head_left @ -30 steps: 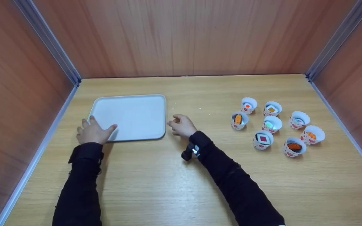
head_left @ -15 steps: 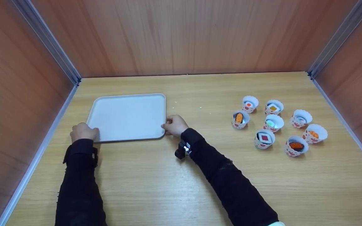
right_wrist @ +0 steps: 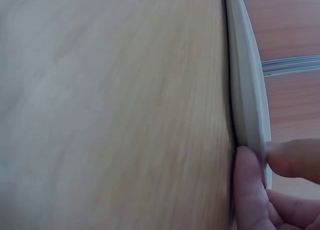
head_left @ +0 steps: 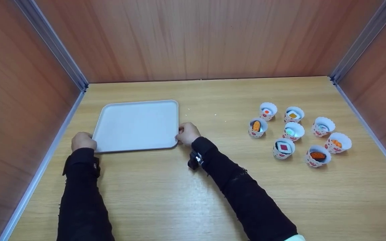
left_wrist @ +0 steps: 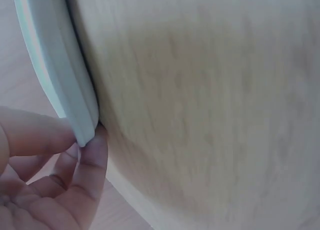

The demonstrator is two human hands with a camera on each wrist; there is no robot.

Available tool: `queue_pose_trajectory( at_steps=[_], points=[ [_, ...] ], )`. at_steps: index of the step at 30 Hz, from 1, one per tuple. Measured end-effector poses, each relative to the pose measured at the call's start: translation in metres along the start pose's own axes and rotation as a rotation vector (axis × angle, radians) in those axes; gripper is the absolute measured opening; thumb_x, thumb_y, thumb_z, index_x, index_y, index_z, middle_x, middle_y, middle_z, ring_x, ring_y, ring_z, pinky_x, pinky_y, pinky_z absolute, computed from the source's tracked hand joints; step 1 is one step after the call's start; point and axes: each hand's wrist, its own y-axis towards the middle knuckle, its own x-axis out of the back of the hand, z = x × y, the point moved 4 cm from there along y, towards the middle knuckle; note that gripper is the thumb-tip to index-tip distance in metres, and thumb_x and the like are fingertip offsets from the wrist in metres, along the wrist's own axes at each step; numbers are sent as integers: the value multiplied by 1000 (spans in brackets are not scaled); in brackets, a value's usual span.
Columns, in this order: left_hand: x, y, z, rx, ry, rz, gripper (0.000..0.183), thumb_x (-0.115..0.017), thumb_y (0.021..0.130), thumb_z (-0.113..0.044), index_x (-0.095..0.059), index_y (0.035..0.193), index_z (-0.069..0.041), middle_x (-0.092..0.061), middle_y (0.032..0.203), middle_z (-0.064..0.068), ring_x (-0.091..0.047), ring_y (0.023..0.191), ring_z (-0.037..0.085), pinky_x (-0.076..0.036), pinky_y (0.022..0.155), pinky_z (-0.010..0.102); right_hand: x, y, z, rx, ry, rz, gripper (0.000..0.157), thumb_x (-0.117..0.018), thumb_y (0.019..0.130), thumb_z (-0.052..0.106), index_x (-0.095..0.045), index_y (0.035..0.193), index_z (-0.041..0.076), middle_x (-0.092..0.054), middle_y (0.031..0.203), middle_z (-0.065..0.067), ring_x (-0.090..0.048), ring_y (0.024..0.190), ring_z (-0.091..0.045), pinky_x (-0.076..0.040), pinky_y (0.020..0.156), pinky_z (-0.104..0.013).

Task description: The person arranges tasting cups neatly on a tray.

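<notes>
left hand [head_left: 84, 142], right hand [head_left: 188, 134] pinching tray [head_left: 137, 126] by opposite edges, table [head_left: 219, 132] stretching between it and cups [head_left: 295, 127]

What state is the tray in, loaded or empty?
Empty: in the head view, the tray shows nothing but its bare surface.

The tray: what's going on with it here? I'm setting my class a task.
Someone's left hand pinches the light tray at its near left corner, while the right hand pinches its right edge, towards the near corner. Whether it is slightly raised off the table is unclear. Eight patterned cups with small pieces inside stand off to the right.
</notes>
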Motion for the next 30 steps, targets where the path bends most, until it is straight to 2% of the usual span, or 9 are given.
queue_pose_trajectory(
  at_steps=[4, 11, 15, 19, 22, 26, 30],
  points=[
    [-1, -2, -1, -11, -16, 7, 47, -45, 85, 1, -52, 130, 13, -51, 133, 33, -47, 125, 50, -40, 106, 53, 4, -1, -1, -21, -28, 22, 17, -61, 84, -2, -64, 101, -5, -49, 68, 3, -52, 54, -6, -42, 48, -16],
    [-2, -4, -3, -3, -48, 8, 41, -48, 87, -1, -57, 124, 13, -55, 128, 33, -50, 118, 49, -42, 102, 52, 11, -4, -3, -17, -68, 29, 22, -62, 84, -1, -62, 105, -8, -53, 66, 2, -57, 54, -8, -44, 47, -17],
    [-1, -6, -3, -2, -54, 7, 36, -51, 85, -1, -59, 117, 13, -58, 121, 32, -54, 110, 46, -45, 94, 50, 14, -5, -4, -8, -96, 32, 5, -61, 82, -2, -58, 84, 0, -52, 61, 3, -55, 52, -7, -43, 47, -17],
    [-1, -8, -4, -17, -56, -3, 32, -55, 83, -2, -63, 110, 12, -62, 113, 30, -56, 101, 42, -48, 87, 47, 17, -8, -6, -4, -123, 38, 19, -61, 80, -2, -48, 72, 8, -52, 59, 3, -55, 51, -7, -42, 48, -17],
    [0, -10, -5, -27, -62, -9, 26, -56, 82, -4, -65, 102, 10, -65, 102, 25, -57, 94, 38, -48, 79, 42, 20, -10, -7, -6, -130, 40, 18, -62, 79, -2, -48, 73, 7, -52, 62, 3, -56, 53, -8, -44, 50, -17],
    [1, -12, -5, -36, -79, 9, 18, -58, 81, -7, -67, 90, 6, -65, 81, 12, -57, 82, 31, -45, 67, 33, 23, -13, -10, -8, -140, 40, 12, -62, 78, -2, -52, 78, 5, -52, 68, 1, -54, 58, -10, -45, 54, -18],
    [-1, -14, -6, -49, -91, 42, 17, -58, 80, -8, -68, 87, 5, -64, 78, 7, -57, 80, 28, -43, 64, 29, 28, -18, -15, -16, -131, 55, 13, -62, 78, -2, -55, 88, 0, -56, 75, -3, -57, 59, -11, -49, 56, -19]
  ],
)
